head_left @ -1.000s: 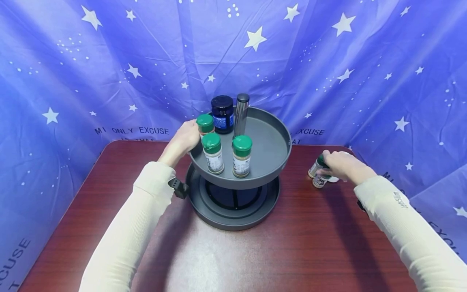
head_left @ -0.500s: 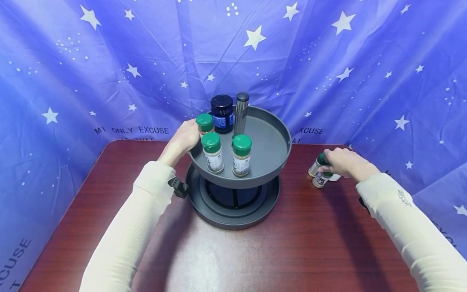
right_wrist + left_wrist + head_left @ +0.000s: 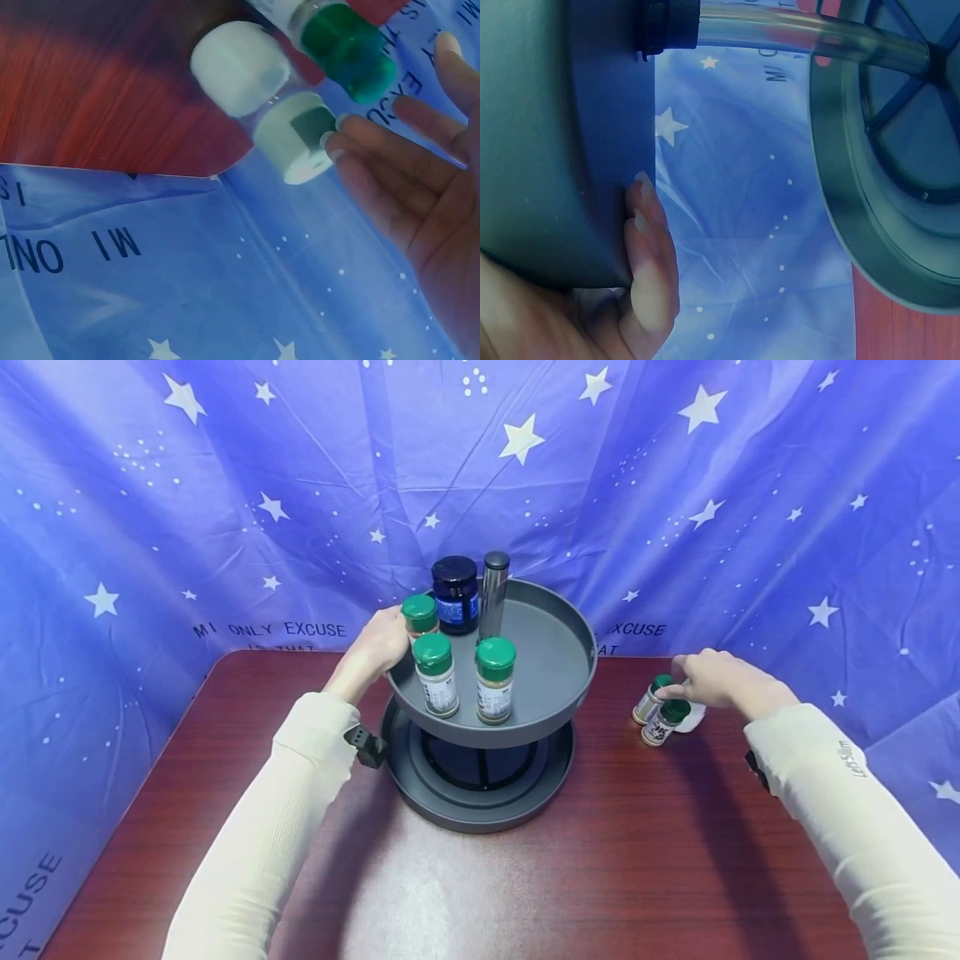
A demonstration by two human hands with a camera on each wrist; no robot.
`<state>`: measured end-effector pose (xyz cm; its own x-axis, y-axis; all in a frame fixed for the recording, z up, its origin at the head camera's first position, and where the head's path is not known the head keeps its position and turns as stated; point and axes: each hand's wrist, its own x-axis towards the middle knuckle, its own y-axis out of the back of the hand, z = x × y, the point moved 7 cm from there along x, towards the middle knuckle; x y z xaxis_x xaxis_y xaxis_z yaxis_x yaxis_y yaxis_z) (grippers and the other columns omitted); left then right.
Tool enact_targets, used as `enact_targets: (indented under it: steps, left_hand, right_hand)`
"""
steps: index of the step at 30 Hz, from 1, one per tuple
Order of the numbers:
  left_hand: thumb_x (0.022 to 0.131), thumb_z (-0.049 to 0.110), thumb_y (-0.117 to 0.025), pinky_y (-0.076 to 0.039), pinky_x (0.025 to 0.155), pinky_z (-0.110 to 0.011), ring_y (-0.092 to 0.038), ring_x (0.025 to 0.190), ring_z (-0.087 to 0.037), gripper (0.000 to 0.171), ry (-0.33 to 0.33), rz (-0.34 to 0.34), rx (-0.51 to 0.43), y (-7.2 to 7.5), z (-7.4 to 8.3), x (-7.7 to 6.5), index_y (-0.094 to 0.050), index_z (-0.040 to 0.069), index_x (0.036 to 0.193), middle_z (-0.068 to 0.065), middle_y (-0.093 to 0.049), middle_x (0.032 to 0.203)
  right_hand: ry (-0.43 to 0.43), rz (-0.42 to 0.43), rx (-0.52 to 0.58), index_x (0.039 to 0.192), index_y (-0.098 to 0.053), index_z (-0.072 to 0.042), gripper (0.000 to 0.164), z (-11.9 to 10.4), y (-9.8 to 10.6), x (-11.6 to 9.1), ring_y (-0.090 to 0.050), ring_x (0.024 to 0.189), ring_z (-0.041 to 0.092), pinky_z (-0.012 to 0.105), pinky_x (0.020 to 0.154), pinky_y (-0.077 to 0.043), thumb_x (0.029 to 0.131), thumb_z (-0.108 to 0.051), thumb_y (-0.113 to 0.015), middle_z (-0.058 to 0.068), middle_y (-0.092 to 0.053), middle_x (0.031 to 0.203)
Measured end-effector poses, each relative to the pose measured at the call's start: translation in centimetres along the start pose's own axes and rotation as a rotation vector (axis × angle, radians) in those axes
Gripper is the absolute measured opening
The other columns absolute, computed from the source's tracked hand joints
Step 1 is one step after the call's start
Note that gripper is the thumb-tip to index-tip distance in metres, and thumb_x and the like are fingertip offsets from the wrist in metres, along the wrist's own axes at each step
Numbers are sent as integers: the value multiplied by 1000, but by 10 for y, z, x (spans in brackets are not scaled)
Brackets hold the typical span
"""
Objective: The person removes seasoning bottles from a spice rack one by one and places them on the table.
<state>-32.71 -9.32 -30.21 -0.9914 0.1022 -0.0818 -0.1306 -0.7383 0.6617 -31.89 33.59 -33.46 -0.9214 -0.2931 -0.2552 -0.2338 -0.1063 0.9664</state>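
My left hand [image 3: 378, 642] grips the left rim of the upper tray [image 3: 555, 652] of a grey two-tier rack. In the left wrist view its fingers [image 3: 651, 277] curl under that tray; the thumb is hidden. Two green-capped spice jars [image 3: 437, 681] [image 3: 495, 685] stand at the tray's front, and a third jar [image 3: 422, 612] is beside the left hand. My right hand [image 3: 720, 677] is over two more green-capped jars [image 3: 663, 724] [image 3: 651, 697] on the table. The right wrist view shows its fingers extended, fingertips at a white-capped bottle [image 3: 240, 67]; contact is unclear.
A dark blue jar [image 3: 455, 597] sits at the back of the upper tray, beside the rack's metal post [image 3: 493, 597]. The lower tray [image 3: 480, 822] rests on the reddish wooden table [image 3: 615, 877]. A starry blue cloth [image 3: 637, 485] hangs close behind the table.
My right hand has moved right and slightly up, off the front green-capped jar, whose cap now shows fully. The jars stay in place. My left hand keeps its grip on the rim.
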Motion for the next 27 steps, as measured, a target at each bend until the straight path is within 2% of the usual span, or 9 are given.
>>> enact_targets:
  steps: [3,7,11,18,21,27]
  left_hand:
    - [105,37,-26,-46,101,-48,-50,123,-29,49,4,-1,-4,0,0,0,-54,10,135,-12,-52,141]
    - [105,37,-24,-43,106,-49,-48,132,-29,50,3,2,0,0,-1,1,-55,10,134,-12,-51,145]
    - [105,41,-26,-40,111,-50,-44,138,-31,51,3,-6,6,-1,-2,2,-51,13,141,-11,-48,149]
    - [105,41,-28,-40,111,-50,-45,138,-30,51,-2,-2,11,-1,0,1,-53,12,138,-11,-50,147]
    - [104,40,-30,-43,107,-49,-48,131,-28,49,3,-1,-4,-1,0,0,-54,11,135,-10,-51,144]
    - [105,37,-26,-44,105,-48,-49,129,-28,49,11,-3,-20,0,0,-2,-54,11,136,-10,-51,145]
  right_hand:
    - [-11,-6,-2,103,-61,1,50,1,4,0,-59,71,27,49,64,-50,90,-47,-67,8,-64,77]
    - [-14,-12,-19,107,-60,1,55,0,8,-1,-60,71,28,48,63,-50,89,-50,-67,8,-63,77]
    - [-13,-9,-7,110,-60,2,59,-1,15,-1,-61,74,29,48,65,-50,88,-52,-67,9,-66,80]
    - [-31,6,49,123,-56,2,76,-1,30,-2,-66,89,39,56,75,-52,83,-61,-68,24,-69,101]
    - [-34,9,84,129,-52,1,81,-3,37,-4,-65,99,45,59,80,-52,83,-64,-67,28,-67,111]
    - [-36,49,172,135,-49,-7,76,-5,56,-7,-62,109,47,61,87,-49,84,-60,-68,27,-64,123]
